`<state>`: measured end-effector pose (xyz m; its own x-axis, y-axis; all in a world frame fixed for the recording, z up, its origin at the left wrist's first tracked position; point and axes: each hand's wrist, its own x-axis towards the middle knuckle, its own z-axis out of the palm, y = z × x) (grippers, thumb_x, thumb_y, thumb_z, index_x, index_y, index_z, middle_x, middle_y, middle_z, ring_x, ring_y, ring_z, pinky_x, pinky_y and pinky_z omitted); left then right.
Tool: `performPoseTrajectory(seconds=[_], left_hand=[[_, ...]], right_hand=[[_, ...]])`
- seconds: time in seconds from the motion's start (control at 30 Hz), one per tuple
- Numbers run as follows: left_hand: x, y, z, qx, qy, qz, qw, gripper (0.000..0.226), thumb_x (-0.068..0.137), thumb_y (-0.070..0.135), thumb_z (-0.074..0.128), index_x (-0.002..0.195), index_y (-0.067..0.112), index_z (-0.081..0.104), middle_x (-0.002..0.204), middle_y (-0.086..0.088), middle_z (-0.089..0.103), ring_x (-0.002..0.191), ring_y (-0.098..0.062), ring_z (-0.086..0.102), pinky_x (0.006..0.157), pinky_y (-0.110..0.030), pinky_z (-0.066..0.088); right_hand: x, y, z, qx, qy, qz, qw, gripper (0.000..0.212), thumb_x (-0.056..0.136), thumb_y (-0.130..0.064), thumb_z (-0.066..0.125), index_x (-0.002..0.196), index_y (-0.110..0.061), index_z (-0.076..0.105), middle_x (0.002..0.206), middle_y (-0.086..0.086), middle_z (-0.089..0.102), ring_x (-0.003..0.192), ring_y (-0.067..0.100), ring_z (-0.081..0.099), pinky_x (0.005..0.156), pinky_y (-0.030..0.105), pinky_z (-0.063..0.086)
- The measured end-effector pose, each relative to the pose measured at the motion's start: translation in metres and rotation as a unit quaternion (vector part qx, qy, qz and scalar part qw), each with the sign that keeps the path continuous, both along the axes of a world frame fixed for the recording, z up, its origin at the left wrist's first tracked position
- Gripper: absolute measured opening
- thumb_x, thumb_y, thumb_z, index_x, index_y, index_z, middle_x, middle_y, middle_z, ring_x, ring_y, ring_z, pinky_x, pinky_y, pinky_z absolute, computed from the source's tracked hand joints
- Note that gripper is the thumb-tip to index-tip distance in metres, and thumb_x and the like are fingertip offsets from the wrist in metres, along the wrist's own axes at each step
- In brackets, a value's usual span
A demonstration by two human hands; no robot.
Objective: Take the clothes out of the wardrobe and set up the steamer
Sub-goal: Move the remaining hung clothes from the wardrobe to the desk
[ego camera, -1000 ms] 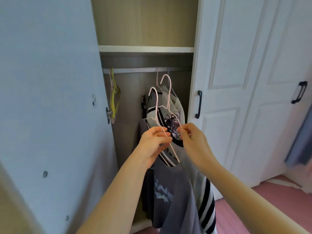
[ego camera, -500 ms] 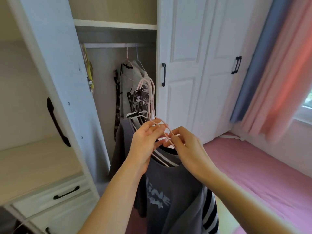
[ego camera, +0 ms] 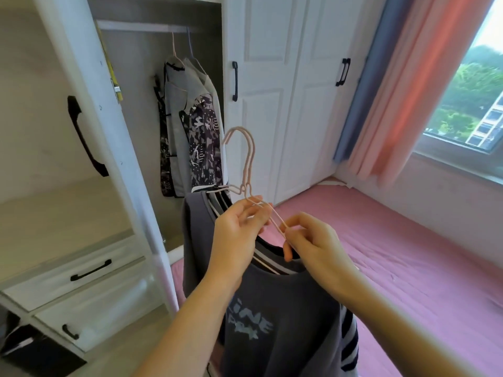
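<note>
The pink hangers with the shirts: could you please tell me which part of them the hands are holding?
Both the left hand and right hand pinch the pink hangers by the sloping wire shoulders below the hooks.

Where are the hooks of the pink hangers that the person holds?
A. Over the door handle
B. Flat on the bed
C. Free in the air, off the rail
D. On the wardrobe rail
C: the pink hangers, pinched by the left hand and right hand, stand clear below the wardrobe rail.
</note>
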<state>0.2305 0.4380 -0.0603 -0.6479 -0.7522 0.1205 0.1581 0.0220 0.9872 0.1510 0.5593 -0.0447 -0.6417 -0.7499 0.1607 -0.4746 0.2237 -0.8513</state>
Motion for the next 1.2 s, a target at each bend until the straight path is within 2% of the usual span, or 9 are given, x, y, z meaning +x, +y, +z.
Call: performPoseTrajectory(seconds=[0.07,0.17,0.3,0.5,0.83,0.93,1.0,1.1,1.2], left_hand=[[0.009,0.007,-0.003,-0.009,0.007,0.004,1.000,0.013,0.086,0.023,0.069,0.099,0.024,0.068,0.096,0.006,0.075,0.092,-0.007,0.069,0.082,-0.022,0.053],[0.026,0.017,-0.007,-0.009,0.029,0.027,0.999,0.008,0.083,0.019,0.073,0.090,0.018,0.070,0.089,0.005,0.076,0.089,-0.004,0.070,0.076,-0.011,0.049],[0.057,0.022,-0.010,-0.010,0.041,0.017,0.999,0.008,0.083,0.018,0.073,0.090,0.016,0.071,0.089,0.004,0.075,0.089,-0.006,0.070,0.076,-0.012,0.049],[0.113,0.020,-0.012,-0.086,0.014,-0.045,0.995,0.022,0.095,0.029,0.056,0.105,0.016,0.070,0.095,0.007,0.072,0.093,-0.003,0.066,0.080,-0.013,0.049],[0.196,0.010,-0.016,-0.238,-0.045,-0.143,0.960,0.021,0.095,0.024,0.057,0.112,0.022,0.069,0.106,0.016,0.070,0.104,0.003,0.062,0.089,-0.019,0.049],[0.219,0.000,-0.016,-0.283,-0.046,-0.105,0.952,0.013,0.093,0.025,0.061,0.098,0.021,0.073,0.087,0.016,0.073,0.086,-0.001,0.067,0.080,-0.021,0.053],[0.233,-0.009,-0.018,-0.333,-0.040,-0.052,0.941,0.011,0.091,0.026,0.063,0.096,0.022,0.071,0.086,0.015,0.070,0.083,-0.002,0.066,0.079,-0.021,0.053],[0.260,-0.020,-0.024,-0.387,-0.051,0.030,0.920,0.018,0.085,0.030,0.068,0.101,0.023,0.068,0.092,0.021,0.057,0.093,-0.007,0.059,0.088,-0.018,0.047],[0.281,-0.028,-0.033,-0.424,-0.101,0.004,0.900,0.041,0.080,0.044,0.067,0.113,0.020,0.064,0.104,0.011,0.058,0.108,-0.013,0.051,0.098,-0.010,0.030]], right_hand=[[0.009,0.005,-0.002,0.010,0.020,-0.007,1.000,0.018,0.095,-0.013,0.049,0.085,-0.020,0.062,0.061,-0.002,0.067,0.049,0.005,0.051,0.051,0.018,0.042],[0.026,0.010,-0.003,0.020,0.050,-0.026,0.998,0.014,0.092,-0.017,0.055,0.081,-0.022,0.062,0.066,-0.005,0.068,0.058,0.005,0.059,0.059,0.021,0.049],[0.061,0.019,-0.013,0.051,0.131,-0.074,0.987,0.005,0.090,-0.025,0.059,0.086,-0.027,0.060,0.075,-0.010,0.065,0.074,0.002,0.060,0.067,0.016,0.048],[0.123,0.021,-0.035,0.068,0.362,-0.162,0.916,0.008,0.094,-0.025,0.057,0.092,-0.018,0.057,0.082,-0.007,0.061,0.073,0.018,0.056,0.068,0.032,0.045],[0.196,0.049,-0.055,0.008,0.337,-0.222,0.915,0.012,0.095,-0.025,0.052,0.091,-0.015,0.058,0.082,-0.012,0.055,0.073,0.019,0.053,0.070,0.037,0.044],[0.211,0.061,-0.060,0.006,0.339,-0.216,0.916,0.012,0.094,-0.023,0.054,0.090,-0.014,0.059,0.082,-0.017,0.049,0.072,0.018,0.053,0.068,0.037,0.044],[0.219,0.069,-0.061,0.007,0.339,-0.214,0.916,0.012,0.094,-0.024,0.055,0.090,-0.014,0.060,0.081,-0.017,0.050,0.071,0.017,0.053,0.068,0.035,0.044],[0.234,0.083,-0.063,0.008,0.341,-0.198,0.919,0.014,0.094,-0.026,0.055,0.091,-0.014,0.061,0.080,-0.015,0.051,0.070,0.015,0.052,0.069,0.030,0.041],[0.245,0.096,-0.063,0.000,0.339,-0.176,0.924,0.014,0.094,-0.023,0.055,0.091,-0.012,0.062,0.079,-0.010,0.055,0.069,0.017,0.053,0.064,0.034,0.044]])
